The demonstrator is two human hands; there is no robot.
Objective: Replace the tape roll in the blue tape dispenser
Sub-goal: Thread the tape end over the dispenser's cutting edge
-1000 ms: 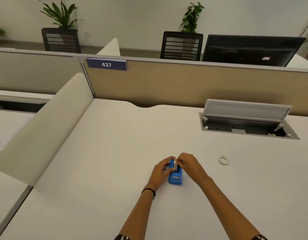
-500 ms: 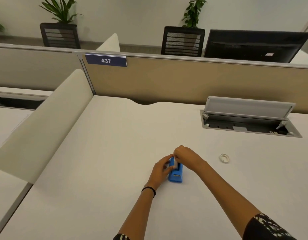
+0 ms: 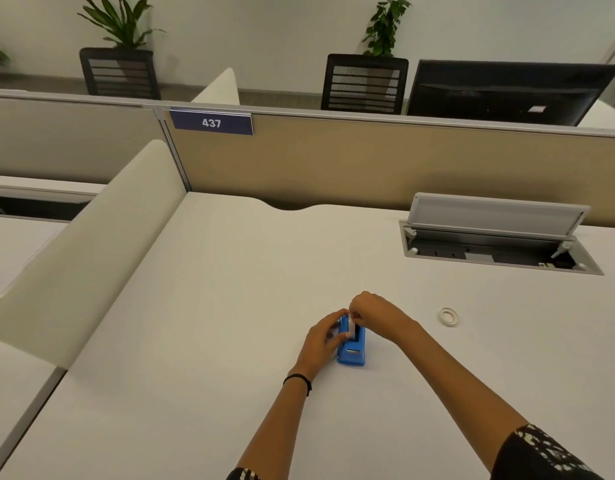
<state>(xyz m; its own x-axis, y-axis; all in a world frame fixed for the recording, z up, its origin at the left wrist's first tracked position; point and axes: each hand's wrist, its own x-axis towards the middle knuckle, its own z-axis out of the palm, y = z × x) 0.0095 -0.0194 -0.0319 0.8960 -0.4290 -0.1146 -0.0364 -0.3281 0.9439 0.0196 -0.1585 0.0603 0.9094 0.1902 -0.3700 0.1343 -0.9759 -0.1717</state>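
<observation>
The blue tape dispenser (image 3: 351, 351) stands on the white desk (image 3: 202, 306), its cutter end toward me. My left hand (image 3: 321, 337) grips the dispenser's left side. My right hand (image 3: 375, 315) pinches a white tape roll (image 3: 351, 328) from above; the roll stands on edge, partly inside the dispenser's slot. A second small white tape ring (image 3: 448, 316) lies flat on the desk to the right, apart from both hands.
An open cable tray with a raised lid (image 3: 496, 237) sits in the desk at the back right. A curved white divider (image 3: 88, 244) borders the desk on the left, a tan partition (image 3: 368, 161) at the back.
My right hand has risen slightly and shifted left over the dispenser, with the white roll now upright at the slot. My left hand stays on the dispenser's side.
</observation>
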